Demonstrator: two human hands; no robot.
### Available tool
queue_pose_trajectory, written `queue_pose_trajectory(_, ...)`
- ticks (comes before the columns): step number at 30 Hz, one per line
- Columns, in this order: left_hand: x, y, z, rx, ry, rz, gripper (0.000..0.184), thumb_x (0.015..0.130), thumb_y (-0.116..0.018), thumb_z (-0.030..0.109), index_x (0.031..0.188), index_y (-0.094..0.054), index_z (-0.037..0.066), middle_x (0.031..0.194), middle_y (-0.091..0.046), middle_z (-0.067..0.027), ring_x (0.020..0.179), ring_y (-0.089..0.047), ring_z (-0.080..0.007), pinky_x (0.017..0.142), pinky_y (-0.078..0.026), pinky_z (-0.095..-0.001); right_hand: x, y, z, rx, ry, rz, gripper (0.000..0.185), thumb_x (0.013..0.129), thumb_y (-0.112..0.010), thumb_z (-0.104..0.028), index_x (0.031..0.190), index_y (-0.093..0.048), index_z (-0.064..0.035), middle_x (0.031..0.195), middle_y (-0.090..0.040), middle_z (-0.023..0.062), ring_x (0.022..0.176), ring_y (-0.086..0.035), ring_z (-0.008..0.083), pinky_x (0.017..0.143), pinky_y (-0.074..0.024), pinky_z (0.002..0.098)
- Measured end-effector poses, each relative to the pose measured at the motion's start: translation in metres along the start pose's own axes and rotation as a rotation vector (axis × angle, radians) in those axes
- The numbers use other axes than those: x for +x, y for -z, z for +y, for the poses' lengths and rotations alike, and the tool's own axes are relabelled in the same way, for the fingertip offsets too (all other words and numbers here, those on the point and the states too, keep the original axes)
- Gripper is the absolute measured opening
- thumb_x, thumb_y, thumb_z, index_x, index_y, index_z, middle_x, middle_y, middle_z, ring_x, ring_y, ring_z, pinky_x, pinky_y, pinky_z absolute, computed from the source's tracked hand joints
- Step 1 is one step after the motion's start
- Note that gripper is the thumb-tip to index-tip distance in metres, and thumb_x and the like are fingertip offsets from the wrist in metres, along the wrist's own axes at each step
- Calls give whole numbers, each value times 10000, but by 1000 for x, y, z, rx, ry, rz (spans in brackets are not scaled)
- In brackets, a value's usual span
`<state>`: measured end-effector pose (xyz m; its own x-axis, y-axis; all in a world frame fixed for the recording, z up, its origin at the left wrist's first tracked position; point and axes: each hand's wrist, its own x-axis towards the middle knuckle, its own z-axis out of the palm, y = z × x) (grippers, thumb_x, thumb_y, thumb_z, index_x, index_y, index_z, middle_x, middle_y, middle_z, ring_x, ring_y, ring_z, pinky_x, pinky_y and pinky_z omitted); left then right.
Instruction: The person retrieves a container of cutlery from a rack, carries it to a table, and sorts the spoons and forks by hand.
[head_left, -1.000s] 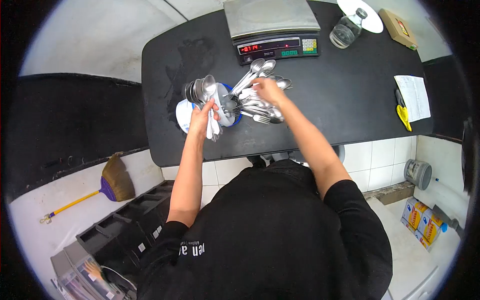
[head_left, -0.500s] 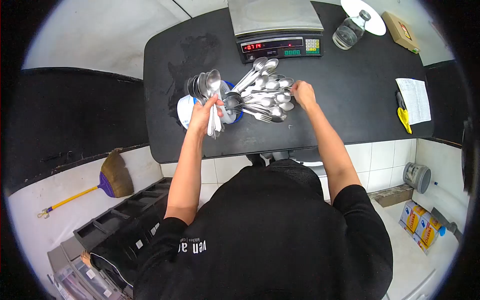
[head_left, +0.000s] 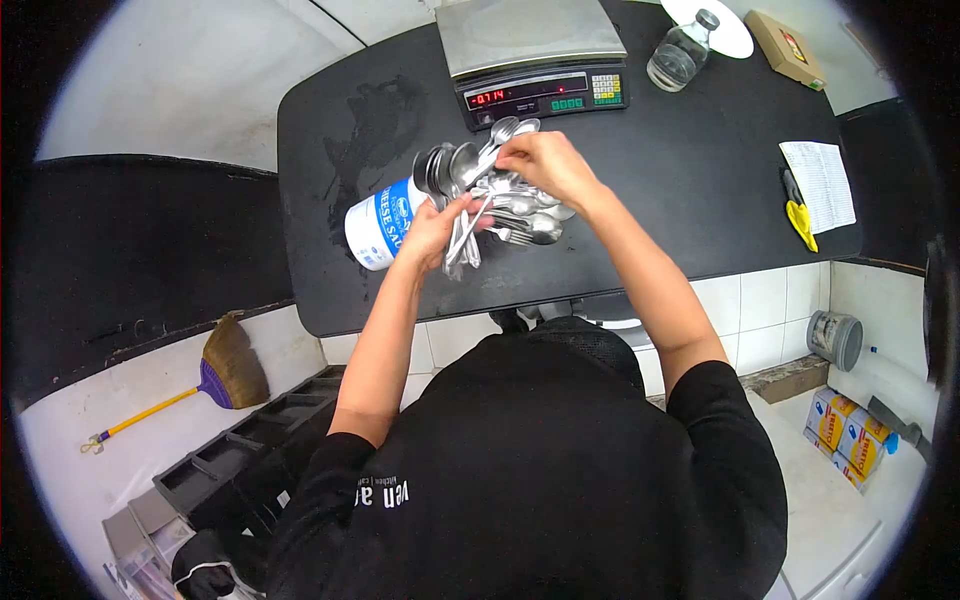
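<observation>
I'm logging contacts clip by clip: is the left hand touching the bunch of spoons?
Touching. The head view shows the left hand gripping the bunch of spoons, thumb against the handles and fingertips showing beyond them, bowls fanned out above.

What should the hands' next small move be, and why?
Probably add one spoon from the cutlery pile to the bunch of spoons with the right hand: the left hand holds that bunch, bowls together, more spoons lie in the pile, and the right hand is over it, its grip unclear.
</observation>
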<state>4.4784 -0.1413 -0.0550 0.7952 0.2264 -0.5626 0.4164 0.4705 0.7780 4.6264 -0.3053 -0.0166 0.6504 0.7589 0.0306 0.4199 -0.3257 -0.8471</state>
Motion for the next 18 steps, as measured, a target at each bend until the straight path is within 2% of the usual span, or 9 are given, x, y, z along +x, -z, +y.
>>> queue_pose_trajectory(2,-7,0,-2,110,69,-27,243,929,-576,211,1074,-558,16,893,-676,-111,660,-654,-176,662,-576,-330,5,-18,25,37,30,37,193,842,-666,-191,928,-698,-21,805,-686,137,693,-652,187,654,-507,305)
queue_pose_trajectory(4,-7,0,-14,-3,32,-63,215,923,-596,256,976,-536,56,715,-543,-1,492,-471,-90,589,-534,-308,2,-21,36,551,-286,-1,276,850,-676,-262,953,-694,-7,754,-674,111,676,-641,148,623,-510,298)
queue_pose_trajectory(5,-8,3,-18,-36,41,-58,217,926,-595,263,976,-534,61,696,-512,13,491,-448,-82,581,-519,-298,2,-20,47,446,-429,42,315,825,-703,-302,965,-698,-20,804,-685,155,750,-673,269,706,-514,353)
queue_pose_trajectory(8,-10,13,-28,-146,38,-54,221,918,-611,281,917,-523,79,665,-474,27,492,-433,-74,573,-503,-289,-13,-39,124,-371,-420,27,350,803,-694,-333,901,-686,2,854,-686,172,840,-662,349,773,-512,423)
queue_pose_trajectory(12,-11,23,-28,-214,57,-21,237,901,-639,284,847,-512,91,621,-434,27,492,-422,-73,572,-493,-283,-32,-72,184,-411,-343,165,244,768,-706,-252,823,-671,-17,820,-678,184,802,-654,363,731,-503,440)
queue_pose_trajectory(14,-8,32,-28,-242,40,-52,228,889,-653,267,883,-543,67,634,-490,7,504,-474,-86,561,-509,-286,-29,-63,184,-375,-422,148,192,757,-702,-208,821,-677,-29,863,-677,180,838,-650,356,751,-503,440)
queue_pose_trajectory(16,-7,32,-22,-111,89,25,269,894,-642,264,1032,-557,49,659,-513,13,520,-486,-91,558,-508,-277,-27,-42,160,-391,-437,177,158,772,-688,-185,855,-692,-51,912,-671,179,868,-642,357,769,-501,432)
queue_pose_trajectory(17,-7,31,-18,-138,54,21,294,889,-644,261,1052,-572,27,813,-645,-48,599,-587,-126,587,-533,-279,-27,-32,149,-361,-348,244,146,792,-672,-179,875,-702,-62,910,-673,172,871,-643,351,779,-504,425)
queue_pose_trajectory(18,-10,26,-10,-140,52,19,294,889,-644,261,1052,-572,27,813,-645,-48,599,-587,-126,587,-533,-279,-26,-20,135,-330,-258,308,141,811,-657,-173,894,-712,-73,908,-675,164,874,-645,345,790,-507,417)
